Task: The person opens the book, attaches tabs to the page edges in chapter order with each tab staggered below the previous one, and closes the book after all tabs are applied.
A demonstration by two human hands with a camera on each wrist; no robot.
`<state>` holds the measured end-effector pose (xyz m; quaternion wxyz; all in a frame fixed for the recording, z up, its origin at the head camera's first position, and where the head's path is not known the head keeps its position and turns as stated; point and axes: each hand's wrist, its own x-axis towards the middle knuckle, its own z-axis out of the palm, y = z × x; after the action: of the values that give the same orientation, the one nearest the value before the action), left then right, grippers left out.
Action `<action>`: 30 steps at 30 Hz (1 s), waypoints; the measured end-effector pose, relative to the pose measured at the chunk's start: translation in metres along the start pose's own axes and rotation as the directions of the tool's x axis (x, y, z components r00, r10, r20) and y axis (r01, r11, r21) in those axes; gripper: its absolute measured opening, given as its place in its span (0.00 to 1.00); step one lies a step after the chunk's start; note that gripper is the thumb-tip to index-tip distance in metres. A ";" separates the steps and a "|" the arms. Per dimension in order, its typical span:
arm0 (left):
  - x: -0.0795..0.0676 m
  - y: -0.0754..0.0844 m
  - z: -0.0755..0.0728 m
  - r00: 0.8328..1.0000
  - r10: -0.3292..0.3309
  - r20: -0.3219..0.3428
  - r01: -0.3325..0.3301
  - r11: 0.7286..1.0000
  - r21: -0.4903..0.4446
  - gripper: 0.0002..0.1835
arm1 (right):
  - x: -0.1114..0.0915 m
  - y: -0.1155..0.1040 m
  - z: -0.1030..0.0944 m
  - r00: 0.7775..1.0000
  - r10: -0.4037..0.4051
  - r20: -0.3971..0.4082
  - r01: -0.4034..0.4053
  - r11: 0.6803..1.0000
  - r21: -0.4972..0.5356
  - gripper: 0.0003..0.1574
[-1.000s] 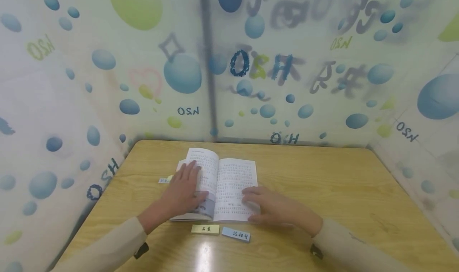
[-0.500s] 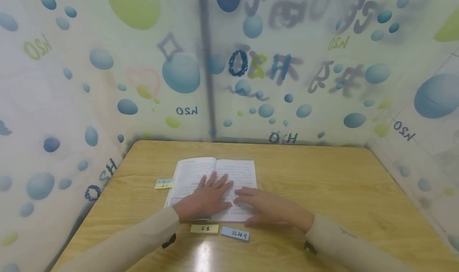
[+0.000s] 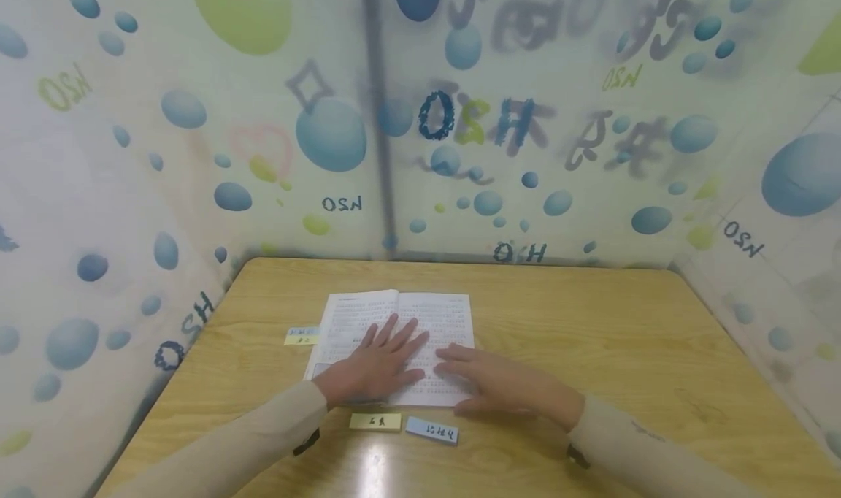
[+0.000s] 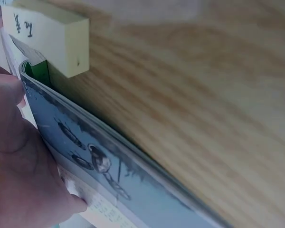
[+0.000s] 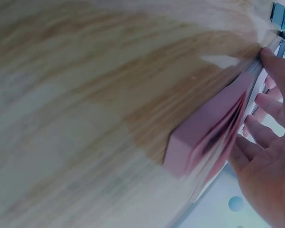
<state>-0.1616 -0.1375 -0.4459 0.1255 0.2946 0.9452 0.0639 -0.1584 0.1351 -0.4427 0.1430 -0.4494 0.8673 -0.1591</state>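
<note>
An open book [image 3: 361,312] lies on the wooden table, its printed pages facing up. My left hand [image 3: 377,366] rests flat with spread fingers across the middle fold. In the left wrist view, a grey picture [image 4: 97,156] fills the lower part of the left page beside that hand. My right hand [image 3: 502,381] lies over the right page's edge, fingers relaxed. A pink sticky-note pad [image 5: 199,137] with loosened sheets is close under it in the right wrist view. Near the book's front edge sit a yellow sticky-note pad [image 3: 375,421] and a blue sticky-note pad [image 3: 432,430], both handwritten on.
At the book's left edge, a blue strip [image 3: 302,331] and a yellow strip [image 3: 301,340] with writing lie side by side. The wooden table [image 3: 591,315] meets walls [image 3: 578,155] printed with blue and green bubbles behind and at both sides.
My left hand has moved right from the left page onto the middle fold. The raised left page now lies flatter, uncovering the strips at the left. My right hand has barely shifted.
</note>
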 end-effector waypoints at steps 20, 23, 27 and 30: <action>0.031 0.021 -0.007 0.999 -0.023 0.029 0.022 0.999 0.032 0.37 | -0.014 0.020 -0.009 0.999 0.053 -0.009 -0.052 0.993 0.108 0.40; 0.034 0.024 -0.007 0.999 -0.030 0.031 0.028 0.999 0.036 0.37 | -0.016 0.022 -0.010 0.998 0.059 -0.006 -0.058 0.992 0.113 0.40; 0.034 0.028 -0.009 0.998 -0.043 0.050 0.041 0.999 0.028 0.38 | -0.017 0.022 -0.011 0.998 0.062 -0.003 -0.061 0.991 0.118 0.42; 0.032 0.033 -0.013 0.997 -0.031 0.076 0.031 0.999 0.009 0.39 | -0.018 0.022 -0.012 0.998 0.060 -0.005 -0.059 0.991 0.122 0.43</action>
<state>-0.1726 -0.0927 -0.4330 0.1614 0.2826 0.9444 0.0467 -0.1693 0.1636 -0.4390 0.1710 -0.4130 0.8697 -0.2095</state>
